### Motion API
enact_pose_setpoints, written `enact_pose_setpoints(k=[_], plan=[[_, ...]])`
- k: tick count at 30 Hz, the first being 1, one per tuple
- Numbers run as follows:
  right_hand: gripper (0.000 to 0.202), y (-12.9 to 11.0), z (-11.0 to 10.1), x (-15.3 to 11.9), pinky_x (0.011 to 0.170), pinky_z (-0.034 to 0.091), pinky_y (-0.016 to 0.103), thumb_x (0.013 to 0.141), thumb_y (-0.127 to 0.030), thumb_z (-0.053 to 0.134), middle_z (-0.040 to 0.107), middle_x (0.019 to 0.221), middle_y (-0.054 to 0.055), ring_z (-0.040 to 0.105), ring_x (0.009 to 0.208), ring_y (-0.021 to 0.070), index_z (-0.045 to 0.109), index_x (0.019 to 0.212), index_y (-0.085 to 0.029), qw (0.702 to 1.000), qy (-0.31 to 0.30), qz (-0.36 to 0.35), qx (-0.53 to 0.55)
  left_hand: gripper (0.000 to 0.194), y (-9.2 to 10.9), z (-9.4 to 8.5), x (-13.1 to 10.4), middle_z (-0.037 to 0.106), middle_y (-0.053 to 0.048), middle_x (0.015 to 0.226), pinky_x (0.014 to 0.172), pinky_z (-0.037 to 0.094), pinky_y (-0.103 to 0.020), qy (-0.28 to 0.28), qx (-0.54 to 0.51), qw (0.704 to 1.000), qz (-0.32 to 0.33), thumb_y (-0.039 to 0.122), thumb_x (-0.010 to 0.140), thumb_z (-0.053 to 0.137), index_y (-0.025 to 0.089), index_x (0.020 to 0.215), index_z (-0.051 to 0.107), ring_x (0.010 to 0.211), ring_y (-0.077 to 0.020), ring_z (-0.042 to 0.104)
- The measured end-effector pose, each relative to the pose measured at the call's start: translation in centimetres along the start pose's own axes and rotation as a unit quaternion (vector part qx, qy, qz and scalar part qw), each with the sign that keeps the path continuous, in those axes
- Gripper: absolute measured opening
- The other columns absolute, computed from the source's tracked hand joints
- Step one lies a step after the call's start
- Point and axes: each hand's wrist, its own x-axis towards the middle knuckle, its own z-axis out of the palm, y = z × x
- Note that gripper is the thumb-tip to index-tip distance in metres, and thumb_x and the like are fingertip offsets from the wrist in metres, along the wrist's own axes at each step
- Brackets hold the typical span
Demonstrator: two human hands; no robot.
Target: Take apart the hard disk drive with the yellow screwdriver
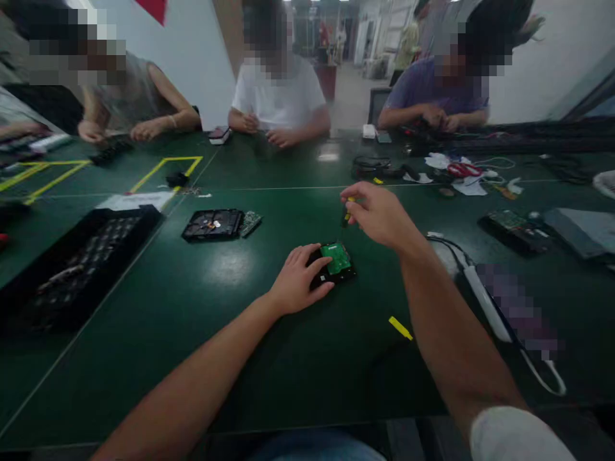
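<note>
While the hard drive point(344, 276) is held by the left hand point(298, 283), a screwdriver point(348, 210) is pinched by the right hand point(382, 214); the drive's edges, likely stiff, are best gripped.

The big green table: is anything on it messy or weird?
Yes, a bit messy. Crumpled white scraps lie scattered around what look like red scissors, at the far right. A yellow strip lies loose and slanted on the table. I see no spill.

Head cam, fwd + down, over tbl point(230, 358)
</note>
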Motion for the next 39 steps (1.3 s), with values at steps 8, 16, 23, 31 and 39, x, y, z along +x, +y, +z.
enact_pose_setpoints(k=[8,16,23,31,39], plan=[[0.016,-0.10,0.14,-0.08,0.072,0.050,0.034,0.094,-0.031,0.062,0.074,0.087,0.006,0.067,0.076,0.0210,0.072,0.103,-0.021,1.000,0.002,0.002,0.004,0.056,0.16,-0.32,-0.09,0.044,-0.017,0.153,0.116,0.038,-0.058,-0.001,-0.010,1.000,0.005,0.050,0.095,0.061,0.023,0.143,0.055,0.140,-0.0357,0.045],[0.022,-0.13,0.03,-0.20,0.071,0.051,0.033,0.094,-0.029,0.063,0.075,0.103,0.008,0.067,0.074,0.0182,0.070,0.113,-0.020,1.000,0.005,-0.006,0.015,0.056,0.17,-0.38,0.02,0.044,-0.018,0.152,0.116,0.038,-0.057,0.002,-0.011,1.000,0.004,0.050,0.095,0.061,0.022,0.142,0.056,0.139,-0.0355,0.045],[0.016,-0.09,0.13,-0.12,0.071,0.051,0.034,0.094,-0.029,0.064,0.075,0.094,0.008,0.066,0.074,0.0192,0.071,0.105,-0.020,1.000,0.013,0.018,0.017,0.056,0.21,-0.40,-0.04,0.044,-0.017,0.152,0.116,0.038,-0.058,0.001,-0.009,1.000,0.004,0.050,0.095,0.061,0.023,0.143,0.055,0.140,-0.0354,0.044],[0.018,0.02,0.15,-0.07,0.071,0.051,0.033,0.094,-0.034,0.065,0.076,0.098,0.007,0.068,0.078,0.0203,0.072,0.103,-0.021,1.000,-0.006,-0.009,0.022,0.056,0.20,-0.42,-0.02,0.044,-0.018,0.152,0.116,0.038,-0.058,0.000,-0.012,1.000,0.005,0.050,0.095,0.061,0.022,0.143,0.055,0.140,-0.0356,0.045],[0.019,-0.16,-0.11,-0.09,0.075,0.050,0.036,0.093,-0.028,0.064,0.075,0.097,0.009,0.068,0.081,0.0219,0.070,0.108,-0.019,1.000,0.009,0.015,-0.001,0.057,0.20,-0.47,0.02,0.044,-0.017,0.153,0.115,0.039,-0.059,0.002,-0.021,1.000,0.003,0.049,0.094,0.061,0.024,0.145,0.053,0.140,-0.0362,0.045]])
